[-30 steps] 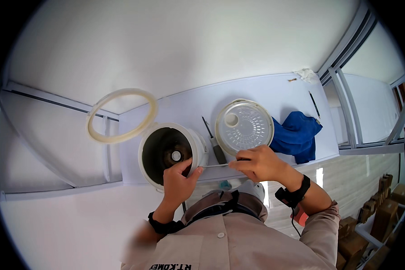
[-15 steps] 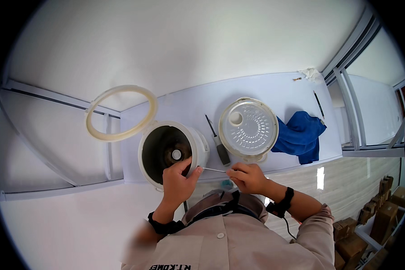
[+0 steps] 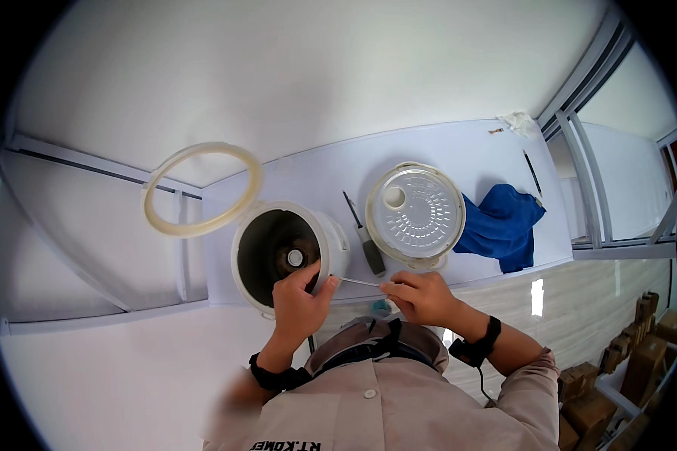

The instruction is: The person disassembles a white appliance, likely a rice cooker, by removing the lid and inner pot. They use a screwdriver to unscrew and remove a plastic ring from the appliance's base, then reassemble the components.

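Note:
A white rice cooker body (image 3: pixel 332 239) lies tipped toward me, its dark hollow and round centre piece (image 3: pixel 295 258) showing. Its ring-shaped lid frame (image 3: pixel 152 197) stands swung out at the far left. My left hand (image 3: pixel 302 304) grips the near right rim, fingers inside and thumb outside. Closed around a thin metal screwdriver (image 3: pixel 359 283) is my right hand (image 3: pixel 423 297). The screwdriver's tip meets the cooker's outer side by my left thumb; its handle is hidden in my fingers. A second screwdriver (image 3: pixel 371 254) with a grey handle rests on the table right of the cooker.
On the white table (image 3: pixel 316 169) lies a round lid plate (image 3: pixel 429 218) with a hole, beside a crumpled blue cloth (image 3: pixel 504 225). Farther right are a thin black pen-like stick (image 3: pixel 532 173) and white tissue (image 3: pixel 520 124). Cardboard boxes (image 3: pixel 643 368) stand at the lower right.
My right hand and wrist have shifted slightly to the right, still around the screwdriver. My left hand stays at the cooker's rim, and the cooker has hardly moved.

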A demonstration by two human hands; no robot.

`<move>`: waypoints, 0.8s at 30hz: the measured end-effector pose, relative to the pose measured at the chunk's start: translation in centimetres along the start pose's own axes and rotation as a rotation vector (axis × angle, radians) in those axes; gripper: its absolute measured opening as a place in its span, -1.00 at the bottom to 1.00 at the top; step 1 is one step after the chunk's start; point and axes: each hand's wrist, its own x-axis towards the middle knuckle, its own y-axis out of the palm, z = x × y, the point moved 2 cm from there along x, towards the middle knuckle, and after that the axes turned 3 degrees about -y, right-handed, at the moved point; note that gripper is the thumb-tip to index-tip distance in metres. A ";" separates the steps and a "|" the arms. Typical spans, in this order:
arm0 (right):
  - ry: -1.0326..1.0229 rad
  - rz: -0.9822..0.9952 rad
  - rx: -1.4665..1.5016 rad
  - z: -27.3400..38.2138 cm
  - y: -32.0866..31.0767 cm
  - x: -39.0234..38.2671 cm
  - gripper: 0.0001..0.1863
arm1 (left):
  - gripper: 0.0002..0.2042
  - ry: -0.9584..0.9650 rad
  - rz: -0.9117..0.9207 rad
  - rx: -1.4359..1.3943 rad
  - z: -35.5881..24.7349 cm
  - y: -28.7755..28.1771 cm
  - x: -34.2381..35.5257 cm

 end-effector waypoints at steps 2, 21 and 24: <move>0.010 0.055 -0.057 0.9 -1.5 0.7 -0.64 | -0.64 -0.008 0.005 0.001 -0.1 0.0 0.0; 0.061 0.166 -0.074 2.9 -3.8 3.8 -0.69 | -0.57 -0.053 0.031 -0.032 0.6 -0.7 -0.5; 0.078 0.217 -0.142 3.7 -4.3 4.2 -0.67 | -0.57 -0.024 0.015 -0.061 1.3 -0.3 -0.5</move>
